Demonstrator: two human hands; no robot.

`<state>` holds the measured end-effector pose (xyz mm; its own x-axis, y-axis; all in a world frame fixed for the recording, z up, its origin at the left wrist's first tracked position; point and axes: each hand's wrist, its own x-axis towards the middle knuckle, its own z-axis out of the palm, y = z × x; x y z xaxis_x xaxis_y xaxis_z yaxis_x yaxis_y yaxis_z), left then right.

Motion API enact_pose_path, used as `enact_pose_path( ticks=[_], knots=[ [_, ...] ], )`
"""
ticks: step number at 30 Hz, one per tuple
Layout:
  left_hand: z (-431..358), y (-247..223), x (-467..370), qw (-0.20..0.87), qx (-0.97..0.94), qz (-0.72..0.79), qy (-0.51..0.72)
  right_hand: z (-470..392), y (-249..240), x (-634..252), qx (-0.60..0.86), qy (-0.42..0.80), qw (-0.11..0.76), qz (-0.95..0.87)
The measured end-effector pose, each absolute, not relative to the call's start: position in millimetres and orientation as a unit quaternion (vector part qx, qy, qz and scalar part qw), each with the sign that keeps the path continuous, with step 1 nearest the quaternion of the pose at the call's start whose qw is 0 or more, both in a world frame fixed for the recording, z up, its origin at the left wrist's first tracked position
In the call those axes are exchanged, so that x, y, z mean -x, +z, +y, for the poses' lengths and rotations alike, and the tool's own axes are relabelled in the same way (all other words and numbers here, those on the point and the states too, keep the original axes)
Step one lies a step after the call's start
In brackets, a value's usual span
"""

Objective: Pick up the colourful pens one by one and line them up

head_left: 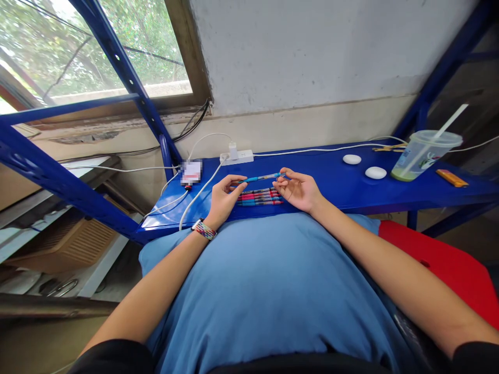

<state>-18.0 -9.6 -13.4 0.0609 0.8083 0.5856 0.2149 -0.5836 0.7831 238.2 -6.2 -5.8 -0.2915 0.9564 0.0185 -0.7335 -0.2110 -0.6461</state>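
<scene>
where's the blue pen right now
In the head view the blue pen is held level between the left hand and right hand, just above the row of pens on the blue shelf.

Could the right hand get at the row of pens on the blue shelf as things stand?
Probably yes. The right hand hovers just above the row of pens with nothing between them, though it and the left hand are both pinching a blue pen.

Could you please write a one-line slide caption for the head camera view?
Left hand and right hand hold a blue pen by its ends above a row of pens on a blue shelf.
</scene>
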Motion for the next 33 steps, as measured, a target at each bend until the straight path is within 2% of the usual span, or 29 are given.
enact_pose_path(
  ticks=[14,20,23,26,29,33],
  knots=[
    [-10,-14,19,0.260,-0.687,0.368,0.570,-6,-7,-240,0.198,0.756,0.558,-0.280],
    [-10,-13,18,0.265,-0.686,0.373,0.566,-4,-9,-241,0.215,0.721,0.568,-0.334],
    [-8,-11,19,0.254,-0.683,0.379,0.570,0,-13,-239,0.271,0.622,0.595,-0.431],
    [-3,-12,22,0.242,-0.684,0.388,0.568,7,-21,-237,0.364,0.420,0.619,-0.555],
    [5,-15,26,0.227,-0.695,0.415,0.541,14,-28,-236,0.406,0.274,0.595,-0.637],
    [16,-20,32,0.204,-0.712,0.461,0.490,21,-33,-237,0.446,0.183,0.533,-0.695]
  ],
)
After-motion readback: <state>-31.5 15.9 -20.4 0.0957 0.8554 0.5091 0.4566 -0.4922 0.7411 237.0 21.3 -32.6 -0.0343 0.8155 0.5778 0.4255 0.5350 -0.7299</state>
